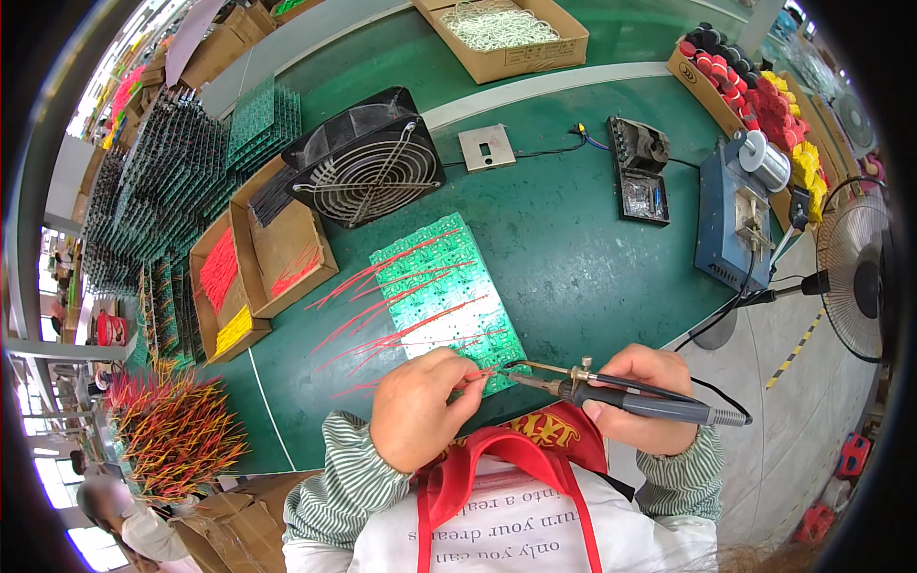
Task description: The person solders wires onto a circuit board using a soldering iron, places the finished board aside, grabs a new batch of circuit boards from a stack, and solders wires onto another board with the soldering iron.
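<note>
A green circuit board panel lies on the green table in front of me. Several thin red wires stand out from it toward the left. My left hand is at the panel's near edge, thumb and forefinger pinching a red wire. In my right hand is a soldering iron with a grey handle, held nearly level. A thin feed tube is clamped along it. Its tip points left and is close to the pinched wire end; whether they touch I cannot tell.
A black fan stands behind the panel. Cardboard trays of red, yellow and black wires sit left. At right are a blue solder feeder with a spool and a black iron stand. A wire bundle lies near left.
</note>
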Motion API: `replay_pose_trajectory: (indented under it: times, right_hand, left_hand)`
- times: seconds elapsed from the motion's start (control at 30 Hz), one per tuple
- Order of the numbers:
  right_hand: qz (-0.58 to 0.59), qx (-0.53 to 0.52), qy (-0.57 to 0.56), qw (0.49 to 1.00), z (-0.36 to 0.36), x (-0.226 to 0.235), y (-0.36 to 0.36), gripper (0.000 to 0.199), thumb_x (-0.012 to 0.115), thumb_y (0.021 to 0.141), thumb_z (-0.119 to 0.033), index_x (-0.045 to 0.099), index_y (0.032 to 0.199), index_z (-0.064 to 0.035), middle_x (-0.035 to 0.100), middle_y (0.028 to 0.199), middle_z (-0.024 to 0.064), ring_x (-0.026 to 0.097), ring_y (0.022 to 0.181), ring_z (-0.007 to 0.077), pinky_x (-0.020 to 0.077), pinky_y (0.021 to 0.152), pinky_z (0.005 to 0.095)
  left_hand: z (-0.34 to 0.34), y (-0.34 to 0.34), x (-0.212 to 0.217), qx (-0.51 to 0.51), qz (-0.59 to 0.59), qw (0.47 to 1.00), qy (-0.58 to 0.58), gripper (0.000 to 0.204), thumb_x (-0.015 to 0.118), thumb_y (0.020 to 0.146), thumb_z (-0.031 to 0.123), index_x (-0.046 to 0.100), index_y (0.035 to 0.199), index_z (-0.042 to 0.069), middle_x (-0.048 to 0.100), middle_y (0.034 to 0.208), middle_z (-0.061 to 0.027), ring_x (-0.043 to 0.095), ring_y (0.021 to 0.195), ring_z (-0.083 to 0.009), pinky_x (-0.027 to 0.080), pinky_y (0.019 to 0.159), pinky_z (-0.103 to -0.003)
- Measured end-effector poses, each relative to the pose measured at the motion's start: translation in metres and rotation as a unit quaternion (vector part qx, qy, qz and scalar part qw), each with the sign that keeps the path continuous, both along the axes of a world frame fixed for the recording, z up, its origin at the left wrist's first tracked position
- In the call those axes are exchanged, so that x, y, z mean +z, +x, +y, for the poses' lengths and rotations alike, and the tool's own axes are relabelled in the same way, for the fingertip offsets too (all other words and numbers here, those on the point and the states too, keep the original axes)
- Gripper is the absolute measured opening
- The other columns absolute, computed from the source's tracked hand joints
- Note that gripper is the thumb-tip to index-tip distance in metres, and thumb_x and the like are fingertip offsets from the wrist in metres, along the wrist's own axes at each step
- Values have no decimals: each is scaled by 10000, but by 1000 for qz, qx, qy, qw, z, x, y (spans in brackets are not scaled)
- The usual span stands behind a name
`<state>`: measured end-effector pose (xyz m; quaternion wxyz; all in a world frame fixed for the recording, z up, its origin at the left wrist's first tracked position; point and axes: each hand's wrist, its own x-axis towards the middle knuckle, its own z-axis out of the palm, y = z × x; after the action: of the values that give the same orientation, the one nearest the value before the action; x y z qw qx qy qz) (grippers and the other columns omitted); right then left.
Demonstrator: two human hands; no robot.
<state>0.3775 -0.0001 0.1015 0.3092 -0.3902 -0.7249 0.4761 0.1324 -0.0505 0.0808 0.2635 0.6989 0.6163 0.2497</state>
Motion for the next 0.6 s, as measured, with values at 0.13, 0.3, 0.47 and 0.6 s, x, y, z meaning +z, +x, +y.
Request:
replay_pose_trajectory:
  times: [0.13, 0.3, 0.47, 0.6]
  right_hand:
    - [2, -9, 7, 1000, 0, 2, 3, 183, 721, 689, -81, 565, 764, -20, 632, 616, 43, 597, 510, 97, 443, 479, 222]
    - [2, -21, 21, 1000, -1, 3, 8, 183, 721, 681, -79, 563, 755, -24, 631, 614, 39, 592, 501, 91, 439, 474, 218]
    - [-10, -43, -3, 999, -3, 5, 18, 189, 718, 667, -97, 563, 748, -26, 623, 605, 37, 579, 490, 87, 433, 472, 216]
    - [-25, -54, 3, 998, -3, 8, 21, 189, 716, 665, -104, 567, 749, -25, 619, 599, 37, 574, 491, 86, 432, 475, 218]
  left_hand:
    - [0, 0, 2, 2, 1, 1000, -4, 90, 681, 735, 72, 639, 794, 19, 594, 718, -81, 559, 553, -207, 446, 499, -308]
    - [-1, -11, 11, 16, 43, 997, 54, 91, 694, 738, 68, 630, 780, 20, 597, 719, -79, 568, 575, -211, 446, 498, -306]
    - [6, -24, 46, 146, 230, 940, 206, 93, 699, 733, 59, 629, 790, 36, 602, 729, -87, 582, 619, -244, 464, 558, -334]
    - [7, 8, 24, -1, 102, 987, 126, 96, 698, 734, 68, 633, 795, 34, 602, 734, -83, 592, 621, -237, 468, 553, -335]
